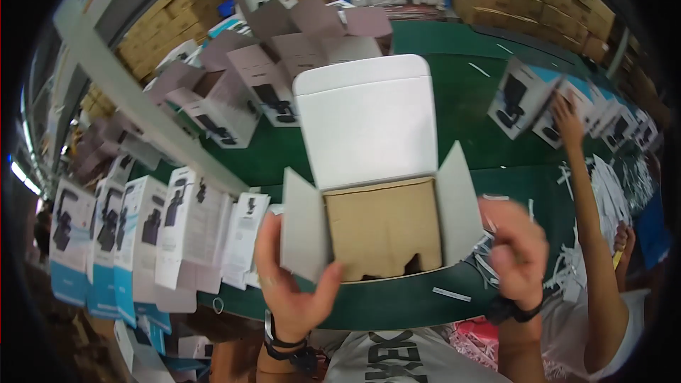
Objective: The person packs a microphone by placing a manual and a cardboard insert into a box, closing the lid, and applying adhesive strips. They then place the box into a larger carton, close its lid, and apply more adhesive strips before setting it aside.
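An opened white carton (367,124) is in front of me, its lid standing up at the back and both side flaps spread. A brown cardboard insert (383,223) with cut-out notches along its near edge fills it. My left hand (298,287) grips the carton's left side, thumb at the near left corner and fingers behind the left flap. Beside the right flap (460,206) is my right hand (514,252), its fingers bent and blurred; whether it touches the flap or holds anything is unclear.
Printed boxes (142,220) stand in a row at left, beside a metal post (149,92). Opened boxes (284,71) crowd the back left of the green table (454,99). At right, a co-worker's hand (567,117) touches more boxes (521,96), near white paper strips (606,184).
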A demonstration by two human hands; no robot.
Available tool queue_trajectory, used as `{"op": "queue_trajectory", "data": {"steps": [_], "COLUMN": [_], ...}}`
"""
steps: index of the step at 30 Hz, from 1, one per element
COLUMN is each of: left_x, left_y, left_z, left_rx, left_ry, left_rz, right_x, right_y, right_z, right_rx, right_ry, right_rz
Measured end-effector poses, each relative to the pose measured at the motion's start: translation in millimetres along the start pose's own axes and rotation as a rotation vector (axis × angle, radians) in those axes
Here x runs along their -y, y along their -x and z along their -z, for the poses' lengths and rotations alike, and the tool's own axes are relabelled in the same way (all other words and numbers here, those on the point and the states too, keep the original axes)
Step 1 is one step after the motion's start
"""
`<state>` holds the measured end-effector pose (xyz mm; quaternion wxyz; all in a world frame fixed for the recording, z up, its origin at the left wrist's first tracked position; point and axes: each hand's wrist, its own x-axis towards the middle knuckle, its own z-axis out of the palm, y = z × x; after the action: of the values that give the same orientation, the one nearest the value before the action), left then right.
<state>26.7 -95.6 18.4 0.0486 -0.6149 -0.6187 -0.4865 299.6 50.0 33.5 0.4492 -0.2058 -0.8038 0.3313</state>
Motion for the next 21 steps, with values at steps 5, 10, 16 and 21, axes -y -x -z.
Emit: {"op": "queue_trajectory", "data": {"steps": [5,10,16,21], "left_x": [-50,-40,-34,-30], "left_y": [-29,-16,-16,-23], "left_z": [-25,-42,-49,-55], "left_rx": [0.460,0.384,0.344,0.176], "left_ry": [-0.333,-0.454,-0.472,-0.407], "left_rz": [-0.272,-0.343,-0.347,-0.373], "right_x": [19,10,-17,-18], "right_y": [-33,-55,-64,-67], "right_z": [10,10,-16,-20], "right_rx": [0.402,0.279,0.099,0.073], "right_ry": [0.041,0.281,0.491,0.573], "right_rz": [0.002,-0.103,-0.079,-0.081]}}
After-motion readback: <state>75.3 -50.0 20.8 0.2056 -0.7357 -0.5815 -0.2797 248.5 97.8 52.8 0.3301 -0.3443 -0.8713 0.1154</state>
